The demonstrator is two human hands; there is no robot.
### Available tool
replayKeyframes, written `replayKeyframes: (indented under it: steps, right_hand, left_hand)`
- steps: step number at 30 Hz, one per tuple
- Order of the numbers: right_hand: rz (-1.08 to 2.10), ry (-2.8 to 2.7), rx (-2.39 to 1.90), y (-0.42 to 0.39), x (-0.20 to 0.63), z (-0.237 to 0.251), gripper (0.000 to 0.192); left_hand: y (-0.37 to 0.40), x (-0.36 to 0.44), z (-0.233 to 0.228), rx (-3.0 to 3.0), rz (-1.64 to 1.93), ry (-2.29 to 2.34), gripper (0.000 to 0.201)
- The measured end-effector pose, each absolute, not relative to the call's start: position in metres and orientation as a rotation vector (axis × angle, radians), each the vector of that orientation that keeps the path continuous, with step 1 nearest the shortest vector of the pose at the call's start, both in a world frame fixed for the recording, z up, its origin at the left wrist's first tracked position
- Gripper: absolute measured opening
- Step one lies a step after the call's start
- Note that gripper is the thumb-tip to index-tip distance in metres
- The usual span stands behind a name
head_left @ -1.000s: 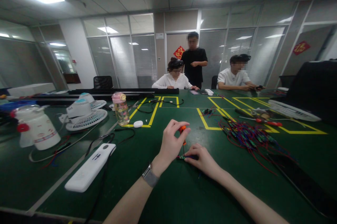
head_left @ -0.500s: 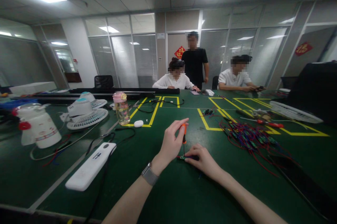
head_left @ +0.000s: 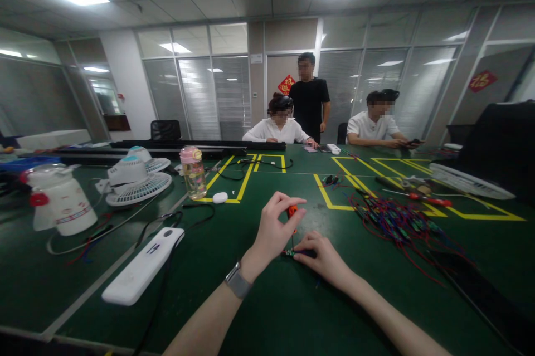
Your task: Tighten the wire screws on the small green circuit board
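Green work table [head_left: 259,311] with yellow tape outlines ran across a glass-walled office; three other people were at the far edge. Left hand [head_left: 273,230] was raised above the table's middle near the near edge, thumb and fingertips pinched shut around the orange handle of a small screwdriver [head_left: 291,213], shaft standing roughly upright with the tip down at a small circuit board [head_left: 289,253]. Right hand [head_left: 321,255] lay flat on the table just beside it, fingers curled down and pressing on the board; whether they gripped it or only held it flat couldn't be told. Pile of red and blue wired boards [head_left: 393,219] sat toward the right edge, well apart from the hands. White power strip [head_left: 144,272] lay toward the near left corner, with a pink-lidded bottle [head_left: 193,173] and two small white fans [head_left: 136,178] further back on the left side.
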State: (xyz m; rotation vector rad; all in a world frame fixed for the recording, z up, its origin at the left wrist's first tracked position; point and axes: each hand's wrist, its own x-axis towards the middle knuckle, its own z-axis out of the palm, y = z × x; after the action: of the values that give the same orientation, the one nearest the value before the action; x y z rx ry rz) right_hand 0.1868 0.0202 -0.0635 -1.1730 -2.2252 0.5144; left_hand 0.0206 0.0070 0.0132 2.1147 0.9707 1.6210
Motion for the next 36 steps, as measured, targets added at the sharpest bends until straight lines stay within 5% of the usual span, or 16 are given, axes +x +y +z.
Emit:
replayKeyframes:
  steps: [5, 36]
  right_hand:
    - [0.539, -2.224, -1.164, 0.0190, 0.1871, -0.0623, 0.013]
    - [0.511, -2.246, -1.150, 0.0196, 0.1861, -0.0617, 0.013]
  left_hand:
    - [0.0069, 0.0204, 0.0134, 2.104, 1.600, 0.880, 0.032]
    - [0.0047, 0.0207, 0.0138, 2.162, 1.612, 0.929, 0.030]
